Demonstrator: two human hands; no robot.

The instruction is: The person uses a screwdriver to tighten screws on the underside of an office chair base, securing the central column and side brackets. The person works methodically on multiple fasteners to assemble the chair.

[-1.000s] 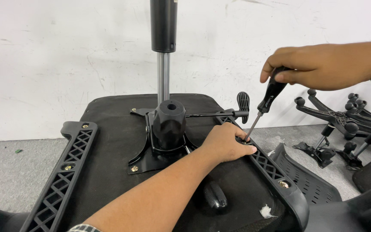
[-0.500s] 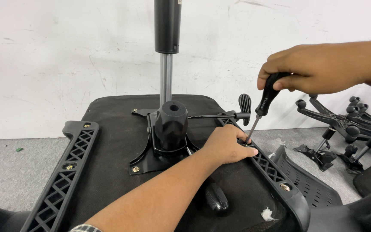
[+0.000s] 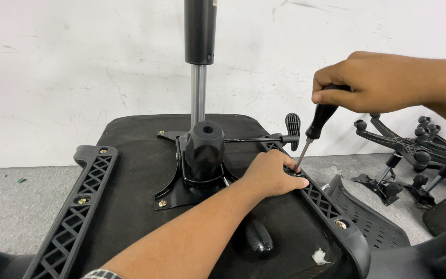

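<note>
An upturned black office chair seat point(image 3: 145, 155) lies in front of me, with its metal mechanism point(image 3: 202, 155) and gas cylinder point(image 3: 200, 46) standing up in the middle. My right hand point(image 3: 372, 82) grips the black handle of a screwdriver point(image 3: 316, 129), whose tip meets the right armrest bracket point(image 3: 326, 201). My left hand point(image 3: 272, 173) rests on that bracket right beside the tip, fingers curled around the spot. The left armrest bracket point(image 3: 78, 206) lies untouched, with brass screws in it.
A black adjustment lever point(image 3: 291, 126) sticks out from the mechanism toward the screwdriver. To the right on the grey floor lie chair bases with castors point(image 3: 419, 150) and a black mesh part point(image 3: 372, 222). A white wall stands close behind.
My right hand has shifted a little on the screwdriver handle, and the view has moved slightly. My left hand stays on the right bracket.
</note>
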